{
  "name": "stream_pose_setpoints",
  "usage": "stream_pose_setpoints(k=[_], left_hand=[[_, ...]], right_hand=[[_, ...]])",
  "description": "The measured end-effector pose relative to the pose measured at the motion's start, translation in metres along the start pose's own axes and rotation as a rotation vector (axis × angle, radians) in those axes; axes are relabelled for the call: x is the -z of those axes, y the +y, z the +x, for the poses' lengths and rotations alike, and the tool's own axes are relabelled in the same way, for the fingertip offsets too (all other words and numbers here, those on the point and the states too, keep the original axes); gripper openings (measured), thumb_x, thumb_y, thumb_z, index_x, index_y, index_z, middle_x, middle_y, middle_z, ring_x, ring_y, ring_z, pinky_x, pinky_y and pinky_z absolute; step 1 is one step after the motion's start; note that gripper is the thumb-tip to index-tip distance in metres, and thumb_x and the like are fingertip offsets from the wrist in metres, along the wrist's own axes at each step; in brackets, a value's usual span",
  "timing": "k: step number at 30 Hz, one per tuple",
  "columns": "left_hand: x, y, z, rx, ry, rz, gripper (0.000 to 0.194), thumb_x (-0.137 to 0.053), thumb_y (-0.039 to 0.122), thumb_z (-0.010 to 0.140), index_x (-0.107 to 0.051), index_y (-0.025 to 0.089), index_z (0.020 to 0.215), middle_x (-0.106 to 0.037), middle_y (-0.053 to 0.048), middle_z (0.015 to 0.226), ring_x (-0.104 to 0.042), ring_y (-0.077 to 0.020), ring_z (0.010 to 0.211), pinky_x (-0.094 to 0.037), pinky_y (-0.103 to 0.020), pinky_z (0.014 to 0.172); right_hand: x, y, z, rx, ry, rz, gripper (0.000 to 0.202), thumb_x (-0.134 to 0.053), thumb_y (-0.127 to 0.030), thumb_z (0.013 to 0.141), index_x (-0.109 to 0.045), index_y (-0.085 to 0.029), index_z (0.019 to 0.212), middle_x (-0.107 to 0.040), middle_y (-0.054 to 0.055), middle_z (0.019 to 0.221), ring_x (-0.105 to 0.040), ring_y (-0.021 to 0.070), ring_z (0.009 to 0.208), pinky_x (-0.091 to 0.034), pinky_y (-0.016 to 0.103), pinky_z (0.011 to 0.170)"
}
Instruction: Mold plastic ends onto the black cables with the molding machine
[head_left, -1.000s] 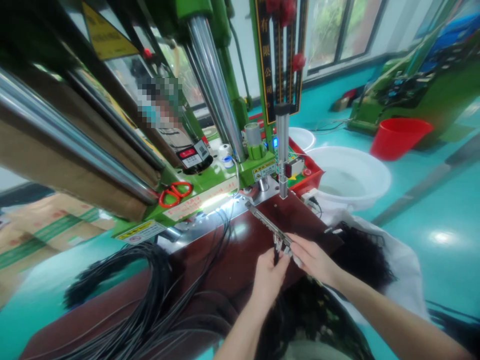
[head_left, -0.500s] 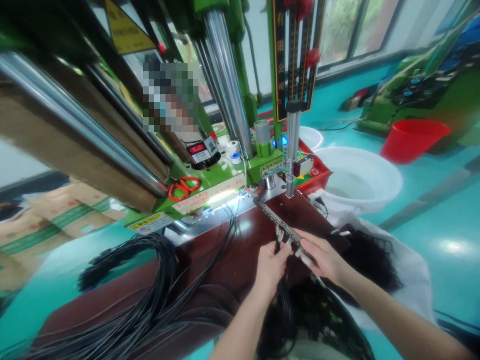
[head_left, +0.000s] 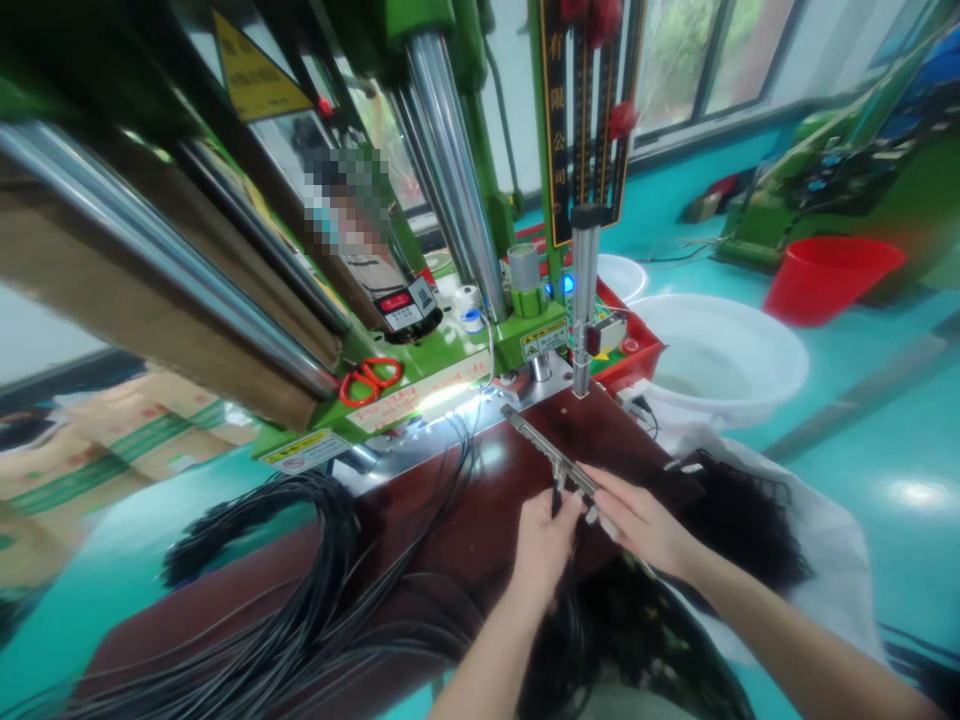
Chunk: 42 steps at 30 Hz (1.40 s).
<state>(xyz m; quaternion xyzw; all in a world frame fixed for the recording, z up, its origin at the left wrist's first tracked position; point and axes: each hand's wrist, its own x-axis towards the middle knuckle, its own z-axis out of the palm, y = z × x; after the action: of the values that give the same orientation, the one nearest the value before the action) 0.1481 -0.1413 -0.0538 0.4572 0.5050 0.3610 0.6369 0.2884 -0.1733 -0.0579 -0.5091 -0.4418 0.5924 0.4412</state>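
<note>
A long narrow metal bar with slots (head_left: 541,444) slants over the front of the dark red table (head_left: 491,520). My right hand (head_left: 637,515) is closed around its near end. At the bar's left side, my left hand (head_left: 546,535) pinches black cables with pale connector ends (head_left: 562,482), which touch or nearly touch the bar. Those cables hang down below my left hand toward my lap. Whether any connector sits in a slot, I cannot tell.
A green press (head_left: 450,390) stands behind the table, with orange-handled scissors (head_left: 371,380) on its base. A thick bundle of black cables (head_left: 300,570) lies at left. More black cables (head_left: 742,515) rest on white sacking at right. Beyond are a white tub (head_left: 750,390) and red bucket (head_left: 825,280).
The bar's far end has dropped slightly down and left, and my right hand has moved a little left along with it. My left hand keeps its pinch on the cables.
</note>
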Motion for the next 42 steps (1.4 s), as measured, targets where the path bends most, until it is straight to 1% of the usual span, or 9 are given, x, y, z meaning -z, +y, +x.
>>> stream_pose_setpoints(k=[5,11,16,24,30,34,37,40,42], left_hand=[[0.007,0.002,0.001,-0.237,0.128,-0.038,0.037,-0.036,0.049,0.084,-0.052,0.016,0.088,-0.037,0.007,0.046,-0.034,-0.0055,0.04,-0.027,-0.017,0.039],[0.001,-0.004,0.003,-0.089,0.075,-0.094,0.027,-0.044,0.047,0.08,-0.038,0.021,0.077,-0.031,0.011,0.045,-0.023,-0.004,0.035,-0.019,-0.016,0.035],[0.004,-0.007,0.005,-0.165,0.077,0.086,0.03,-0.057,0.043,0.072,-0.044,0.017,0.067,-0.039,0.007,0.048,-0.031,-0.0043,0.042,-0.026,-0.017,0.041],[0.006,-0.009,0.004,-0.151,0.127,0.029,0.031,-0.064,0.043,0.064,-0.049,0.016,0.064,-0.037,0.008,0.047,-0.031,-0.0047,0.042,-0.027,-0.019,0.043],[0.01,-0.01,0.003,-0.186,0.124,0.08,0.028,-0.062,0.041,0.068,-0.049,0.016,0.066,-0.039,0.007,0.048,-0.033,-0.0052,0.043,-0.029,-0.019,0.046],[0.015,-0.002,0.0,-0.237,0.125,0.121,0.033,-0.052,0.046,0.076,-0.048,0.016,0.063,-0.045,0.004,0.051,-0.039,-0.007,0.047,-0.032,-0.02,0.048],[0.018,0.004,0.0,-0.283,0.236,-0.006,0.037,-0.041,0.05,0.081,-0.041,0.018,0.062,-0.041,0.005,0.048,-0.037,-0.0066,0.043,-0.031,-0.019,0.044],[0.018,0.004,0.001,-0.205,0.237,-0.124,0.035,-0.036,0.053,0.082,-0.035,0.021,0.068,-0.028,0.01,0.042,-0.023,-0.0056,0.034,-0.019,-0.018,0.035],[0.015,0.001,0.002,-0.152,0.18,-0.105,0.034,-0.039,0.054,0.08,-0.036,0.021,0.071,-0.028,0.01,0.043,-0.023,-0.0055,0.035,-0.018,-0.017,0.035]], right_hand=[[-0.001,-0.01,-0.001,-0.109,0.129,0.261,0.051,-0.061,-0.048,0.071,-0.056,-0.022,0.114,-0.047,-0.001,0.065,-0.034,0.008,0.051,-0.023,0.018,0.042],[0.001,-0.014,-0.001,-0.202,0.155,0.268,0.057,-0.065,-0.049,0.066,-0.055,-0.023,0.115,-0.048,0.0,0.065,-0.032,0.0065,0.049,-0.016,0.015,0.039],[0.001,-0.018,-0.002,-0.221,0.116,0.228,0.064,-0.063,-0.05,0.066,-0.051,-0.02,0.121,-0.049,0.0,0.062,-0.033,0.0071,0.048,-0.014,0.016,0.038],[0.0,-0.026,-0.002,-0.188,0.059,0.167,0.064,-0.062,-0.05,0.067,-0.052,-0.016,0.12,-0.049,0.001,0.061,-0.032,0.0075,0.047,-0.018,0.019,0.039],[0.003,-0.011,-0.001,-0.041,-0.059,-0.021,0.064,-0.054,-0.051,0.076,-0.042,-0.016,0.129,-0.046,-0.001,0.06,-0.034,0.0097,0.05,-0.026,0.022,0.043],[0.003,-0.01,-0.001,-0.111,-0.018,0.077,0.064,-0.057,-0.052,0.073,-0.047,-0.016,0.125,-0.047,0.0,0.062,-0.033,0.0088,0.05,-0.024,0.021,0.042],[0.002,-0.016,-0.001,-0.15,0.072,0.149,0.058,-0.062,-0.049,0.069,-0.054,-0.02,0.117,-0.052,0.003,0.071,-0.035,0.0087,0.052,-0.024,0.02,0.042],[0.003,-0.019,0.0,-0.172,0.091,0.16,0.056,-0.064,-0.05,0.066,-0.056,-0.022,0.115,-0.053,0.003,0.073,-0.036,0.0084,0.052,-0.023,0.018,0.042],[0.004,-0.017,0.001,-0.198,0.067,0.148,0.058,-0.064,-0.051,0.066,-0.056,-0.022,0.115,-0.054,0.004,0.073,-0.037,0.0086,0.053,-0.022,0.018,0.041]])
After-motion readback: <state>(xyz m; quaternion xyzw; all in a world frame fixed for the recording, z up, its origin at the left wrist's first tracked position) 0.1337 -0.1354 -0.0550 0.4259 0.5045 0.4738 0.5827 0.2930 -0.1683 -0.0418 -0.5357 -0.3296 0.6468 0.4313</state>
